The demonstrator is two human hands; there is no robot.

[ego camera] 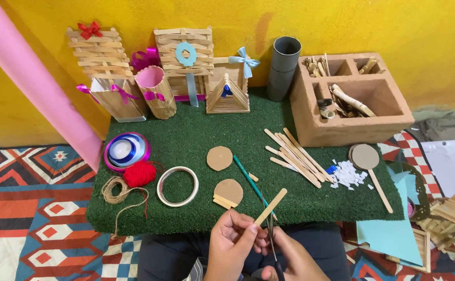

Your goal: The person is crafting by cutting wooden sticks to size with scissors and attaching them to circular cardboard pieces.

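At the near edge of the worktop (196, 140), which is covered in green turf, the left hand (231, 244) pinches the lower end of a flat wooden stick (270, 206) between thumb and fingers; the stick slants up and to the right over the worktop's near edge. The right hand (295, 260) is closed around the handles of scissors (272, 237), whose blades point up and meet the stick just beside the left grip.

Just beyond lie a brown card disc on short sticks (228, 193), a second card disc (219, 158) and a teal pencil (252, 183) between them and the hands. Toward the left edge sit a tape ring (178, 186), a red yarn ball (139, 174), a twine coil (115, 190) and a ribbon spool (126, 150). Toward the right lie a pile of loose sticks (295, 154), white paper scraps (349, 174) and a card paddle (369, 165).

Along the far edge stand small stick-built houses and cups (186, 73), a grey tube (283, 67) and a brown compartment box (349, 99).
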